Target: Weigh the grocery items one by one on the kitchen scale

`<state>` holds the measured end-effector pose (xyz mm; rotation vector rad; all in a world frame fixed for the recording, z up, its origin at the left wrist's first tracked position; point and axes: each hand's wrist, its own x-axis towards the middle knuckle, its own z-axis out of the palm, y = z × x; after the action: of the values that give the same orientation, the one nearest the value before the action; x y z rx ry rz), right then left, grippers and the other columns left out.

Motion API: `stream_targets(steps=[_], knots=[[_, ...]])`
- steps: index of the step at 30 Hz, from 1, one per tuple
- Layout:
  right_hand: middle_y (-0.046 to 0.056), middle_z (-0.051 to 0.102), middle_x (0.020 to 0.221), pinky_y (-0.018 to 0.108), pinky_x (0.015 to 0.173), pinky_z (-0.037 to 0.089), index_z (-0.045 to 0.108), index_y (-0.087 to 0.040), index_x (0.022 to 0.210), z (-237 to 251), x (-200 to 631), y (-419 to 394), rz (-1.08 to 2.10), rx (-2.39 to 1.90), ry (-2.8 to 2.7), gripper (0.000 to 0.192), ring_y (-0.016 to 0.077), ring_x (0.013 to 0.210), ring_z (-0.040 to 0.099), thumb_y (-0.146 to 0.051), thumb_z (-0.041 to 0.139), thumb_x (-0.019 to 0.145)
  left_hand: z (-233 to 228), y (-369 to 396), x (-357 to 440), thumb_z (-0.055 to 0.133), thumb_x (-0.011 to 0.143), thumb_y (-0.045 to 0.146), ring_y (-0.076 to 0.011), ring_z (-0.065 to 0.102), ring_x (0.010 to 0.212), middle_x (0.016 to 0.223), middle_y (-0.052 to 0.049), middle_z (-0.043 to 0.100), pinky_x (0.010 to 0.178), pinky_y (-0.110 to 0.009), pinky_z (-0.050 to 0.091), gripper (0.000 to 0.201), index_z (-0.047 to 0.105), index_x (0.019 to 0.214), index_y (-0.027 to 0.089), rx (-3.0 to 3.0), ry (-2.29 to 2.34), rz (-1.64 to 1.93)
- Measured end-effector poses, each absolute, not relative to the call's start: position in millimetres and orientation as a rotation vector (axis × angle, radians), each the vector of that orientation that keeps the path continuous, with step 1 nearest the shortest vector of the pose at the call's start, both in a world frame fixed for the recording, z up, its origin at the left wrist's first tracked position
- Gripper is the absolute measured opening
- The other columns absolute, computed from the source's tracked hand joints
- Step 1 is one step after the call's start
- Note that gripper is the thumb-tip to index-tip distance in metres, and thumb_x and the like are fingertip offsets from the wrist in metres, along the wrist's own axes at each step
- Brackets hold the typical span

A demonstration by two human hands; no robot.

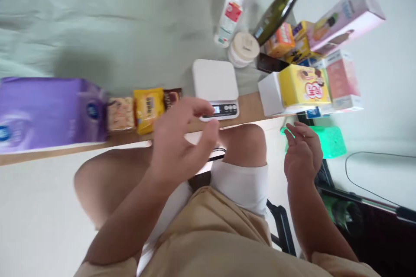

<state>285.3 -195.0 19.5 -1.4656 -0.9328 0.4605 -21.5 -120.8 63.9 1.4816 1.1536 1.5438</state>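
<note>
A white digital kitchen scale point(215, 80) lies at the table's near edge, its small display lit and nothing on its platform. Over its front left corner my left hand point(182, 140) hovers, thumb and fingers apart and holding nothing. Whether a fingertip touches the scale by the display, I cannot tell. Just left of it are a dark brown packet point(172, 96), a yellow snack packet point(148, 110) and a clear-wrapped nutty snack bar point(121, 114). My right hand point(302, 151) is off the table edge at the right, fingers loosely extended with nothing in them, below a yellow snack box point(305, 85).
A purple tissue pack point(39, 110) lies at the left edge. Behind the scale stand a lidded white jar point(244, 48), a clear bottle point(230, 13) and a green glass bottle point(282, 6). Several boxes, including a pink one point(346, 19), crowd the right side. A green plastic object point(331, 140) sits lower right.
</note>
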Motion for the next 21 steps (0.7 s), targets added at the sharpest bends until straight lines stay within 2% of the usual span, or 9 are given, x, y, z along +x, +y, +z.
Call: stream_targets(steps=[3, 7, 11, 16, 19, 21], knots=[[0.009, 0.071, 0.128, 0.057, 0.123, 0.053, 0.076, -0.022, 0.104, 18, 328, -204, 0.372, -1.522, -0.818, 0.035, 0.0252, 0.122, 0.073, -0.044, 0.077, 0.078, 54, -122, 49, 0.061, 0.102, 0.027, -0.0213, 0.077, 0.095, 0.101, -0.004, 0.081, 0.084, -0.037, 0.064, 0.01, 0.069, 0.106, 0.024, 1.934, 0.981, 1.292], [0.009, 0.069, 0.142, 0.058, 0.125, 0.049, 0.072, -0.024, 0.108, 14, 367, -189, 0.305, -1.514, -0.729, 0.039, 0.0277, 0.134, 0.069, -0.044, 0.073, 0.074, 36, -106, 128, 0.058, 0.103, 0.028, -0.0262, 0.074, 0.126, 0.132, -0.013, 0.077, 0.107, -0.042, 0.064, 0.022, 0.065, 0.123, 0.021, 1.971, 0.864, 1.167], [0.006, 0.066, 0.152, 0.049, 0.11, 0.057, 0.07, -0.027, 0.113, 14, 393, -158, 0.26, -1.452, -0.785, 0.039, 0.0251, 0.123, 0.075, -0.043, 0.069, 0.077, 19, -77, 198, 0.059, 0.107, 0.051, -0.0332, 0.064, 0.147, 0.156, -0.018, 0.064, 0.127, -0.053, 0.055, 0.045, 0.058, 0.142, 0.022, 1.866, 0.965, 1.126], [0.004, 0.071, 0.148, 0.036, 0.089, 0.059, 0.073, -0.028, 0.112, 10, 403, -138, 0.255, -1.324, -0.874, 0.034, 0.0208, 0.112, 0.078, -0.042, 0.072, 0.081, 0, -45, 262, 0.058, 0.101, 0.082, -0.0382, 0.038, 0.171, 0.173, -0.019, 0.043, 0.137, -0.062, 0.043, 0.079, 0.041, 0.159, 0.031, 1.692, 1.087, 1.169], [0.004, 0.074, 0.143, 0.032, 0.082, 0.058, 0.073, -0.027, 0.11, 2, 404, -138, 0.253, -1.303, -0.848, 0.034, 0.0171, 0.104, 0.078, -0.043, 0.076, 0.081, -8, -37, 280, 0.054, 0.1, 0.085, -0.0367, 0.036, 0.172, 0.176, -0.016, 0.04, 0.138, -0.063, 0.044, 0.082, 0.035, 0.164, 0.036, 1.643, 1.047, 1.187], [0.004, 0.074, 0.144, 0.029, 0.075, 0.055, 0.072, -0.026, 0.111, -4, 405, -139, 0.247, -1.329, -0.824, 0.036, 0.0135, 0.092, 0.075, -0.043, 0.078, 0.081, -11, -34, 284, 0.057, 0.104, 0.077, -0.0364, 0.037, 0.172, 0.177, -0.014, 0.041, 0.141, -0.063, 0.042, 0.077, 0.035, 0.166, 0.037, 1.635, 0.985, 1.209]])
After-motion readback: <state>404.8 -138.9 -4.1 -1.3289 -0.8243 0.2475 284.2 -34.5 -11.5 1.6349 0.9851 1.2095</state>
